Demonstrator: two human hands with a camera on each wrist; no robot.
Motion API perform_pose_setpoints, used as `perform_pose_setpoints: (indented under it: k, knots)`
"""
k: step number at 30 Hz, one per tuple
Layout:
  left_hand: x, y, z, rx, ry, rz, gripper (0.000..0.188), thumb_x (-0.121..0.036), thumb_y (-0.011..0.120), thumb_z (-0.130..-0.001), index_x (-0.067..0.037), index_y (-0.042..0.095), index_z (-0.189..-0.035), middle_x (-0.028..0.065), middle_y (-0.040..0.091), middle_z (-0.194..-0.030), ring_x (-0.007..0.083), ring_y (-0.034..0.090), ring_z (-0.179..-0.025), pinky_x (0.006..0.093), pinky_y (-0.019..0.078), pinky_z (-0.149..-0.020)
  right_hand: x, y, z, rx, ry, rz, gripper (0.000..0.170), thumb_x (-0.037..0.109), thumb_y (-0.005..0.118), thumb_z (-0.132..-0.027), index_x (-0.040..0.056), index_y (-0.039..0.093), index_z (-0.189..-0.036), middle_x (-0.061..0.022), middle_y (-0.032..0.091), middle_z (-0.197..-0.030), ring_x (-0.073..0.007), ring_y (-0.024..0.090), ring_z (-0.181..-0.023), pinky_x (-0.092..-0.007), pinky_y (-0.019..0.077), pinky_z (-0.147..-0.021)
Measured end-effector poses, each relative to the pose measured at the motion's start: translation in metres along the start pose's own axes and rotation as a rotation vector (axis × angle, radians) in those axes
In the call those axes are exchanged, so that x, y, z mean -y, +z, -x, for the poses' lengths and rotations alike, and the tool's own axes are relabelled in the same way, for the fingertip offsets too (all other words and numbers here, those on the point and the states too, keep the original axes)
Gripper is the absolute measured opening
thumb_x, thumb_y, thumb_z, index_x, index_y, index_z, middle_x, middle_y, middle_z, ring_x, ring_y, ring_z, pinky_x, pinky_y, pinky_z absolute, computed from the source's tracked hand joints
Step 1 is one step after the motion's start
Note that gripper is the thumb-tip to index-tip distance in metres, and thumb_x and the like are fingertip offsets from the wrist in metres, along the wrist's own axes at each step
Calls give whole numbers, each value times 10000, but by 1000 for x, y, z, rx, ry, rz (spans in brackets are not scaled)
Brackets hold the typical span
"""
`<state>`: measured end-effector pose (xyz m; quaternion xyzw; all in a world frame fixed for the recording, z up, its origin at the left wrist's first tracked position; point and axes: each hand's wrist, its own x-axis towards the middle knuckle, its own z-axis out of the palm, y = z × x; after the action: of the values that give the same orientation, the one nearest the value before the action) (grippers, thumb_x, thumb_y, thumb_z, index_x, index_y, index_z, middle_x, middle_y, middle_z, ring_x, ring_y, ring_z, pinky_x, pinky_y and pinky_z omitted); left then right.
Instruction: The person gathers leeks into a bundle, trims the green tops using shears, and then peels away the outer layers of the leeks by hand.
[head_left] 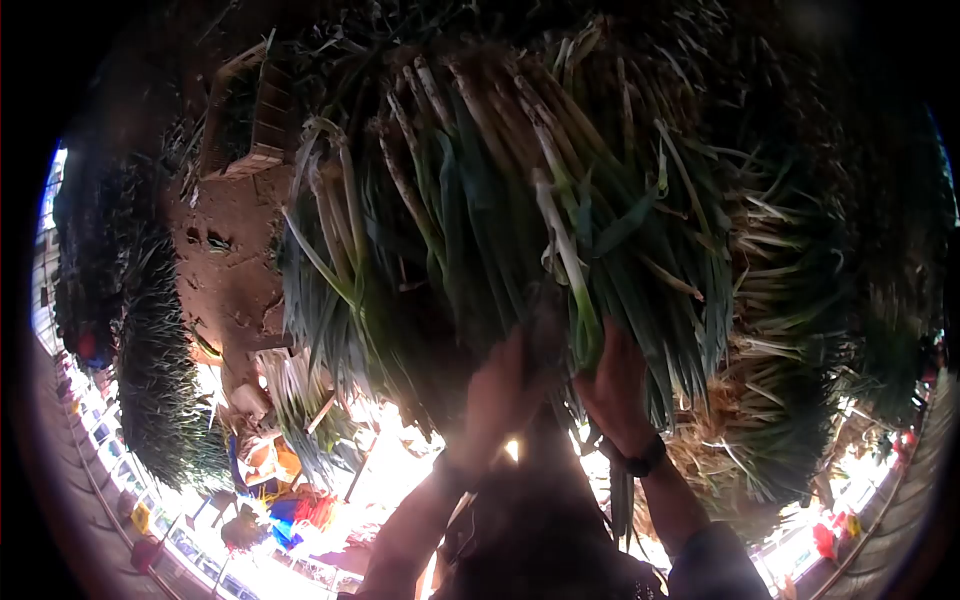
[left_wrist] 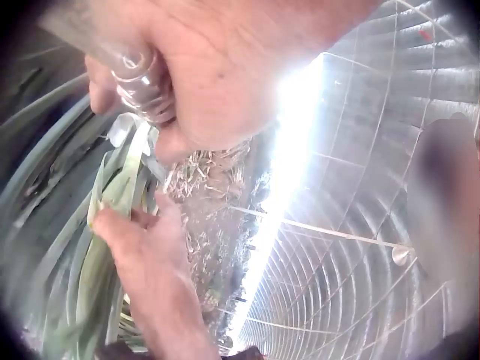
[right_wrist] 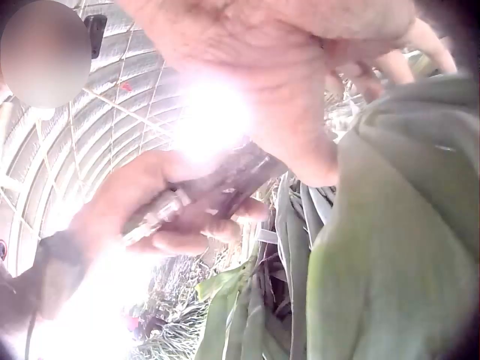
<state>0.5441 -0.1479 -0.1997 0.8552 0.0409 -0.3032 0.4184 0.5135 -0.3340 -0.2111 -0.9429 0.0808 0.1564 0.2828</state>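
Observation:
A leek with a white stem (head_left: 562, 240) and green leaves lies over a wide heap of leeks (head_left: 480, 200). My right hand (head_left: 618, 385) grips its leafy part; in the left wrist view the right hand (left_wrist: 154, 262) has its fingers round the green leaves (left_wrist: 94, 285). Close beside it, my left hand (head_left: 500, 385) is curled round a tool with a clear, ribbed handle (left_wrist: 142, 86). The right wrist view shows the left hand (right_wrist: 150, 202) around that tool's dark body (right_wrist: 232, 176); its far end is unclear.
A wooden crate (head_left: 262, 130) stands at the upper left on brown soil (head_left: 230, 240). More leeks (head_left: 770, 300) are piled at the right, and a long dark green row (head_left: 155, 370) runs down the left. Bright glare and coloured items (head_left: 290, 515) show at the lower left.

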Motion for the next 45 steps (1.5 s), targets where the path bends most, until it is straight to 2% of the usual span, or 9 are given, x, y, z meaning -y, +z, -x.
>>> perform_pose_setpoints:
  k: [8,10,20,23,26,31,33,38,45]
  knots:
    - [5,-16,-66,-50,-3,27,695,-362,693,-865,-45,457,-1436,236,643,-1153,424,652,-1029,481,516,-868,-8,-8,3,39,-41,-217,872,105,754,-769,0,279,-1493,-279,491,-1346,-462,532,-1200,-487,471,-994]
    - [2,-25,-65,32,-75,415,645,-171,707,-876,12,465,-1445,195,645,-1258,269,652,-1137,370,507,-949,-10,-8,5,46,-17,-254,865,81,728,-769,34,277,-1505,-262,485,-1367,-442,532,-1220,-474,474,-998]
    - [12,-72,73,241,-101,58,640,-108,688,-877,-18,465,-1470,168,621,-1267,240,618,-1175,350,488,-981,63,-33,-8,14,59,-639,793,83,756,-760,49,385,-1460,-191,561,-1264,-341,601,-1137,-426,510,-951]
    - [3,-107,107,-161,-98,599,447,-90,633,-855,-22,604,-1296,81,646,-1078,122,620,-819,267,509,-696,124,-31,-11,-98,-300,-534,796,95,794,-758,29,412,-1452,-172,541,-1294,-260,590,-1141,-384,520,-922]
    - [30,-142,119,-670,-44,371,654,24,617,-837,10,457,-1471,80,620,-1120,71,563,-842,207,498,-613,187,7,-18,-167,-396,-665,738,96,752,-755,53,442,-1423,-205,522,-1312,-372,536,-1215,-443,476,-993]
    - [30,-140,110,-678,-53,484,762,50,645,-786,30,396,-1506,105,586,-1173,154,581,-947,253,538,-832,231,42,-42,163,-288,-819,590,151,703,-850,12,472,-1375,-211,533,-1298,-368,505,-1243,-433,456,-1027]
    - [26,-127,104,-580,-117,462,805,18,688,-755,52,380,-1498,104,577,-1147,180,603,-1016,303,548,-868,205,70,-50,39,-467,-568,566,197,690,-868,-14,487,-1353,-205,566,-1255,-372,528,-1213,-439,444,-1037]
    - [24,-94,99,-198,-192,464,792,-1,716,-787,17,384,-1506,136,599,-1270,207,593,-1161,322,570,-869,48,72,-117,-411,-120,444,658,216,753,-810,2,470,-1363,-203,533,-1330,-366,481,-1290,-504,367,-1076]
    - [11,-41,82,-179,128,28,794,-206,795,-756,60,452,-1420,215,613,-1121,390,634,-983,446,533,-828,-11,53,-167,-279,-99,671,698,130,710,-788,15,441,-1422,-170,550,-1302,-371,533,-1228,-516,398,-1063]
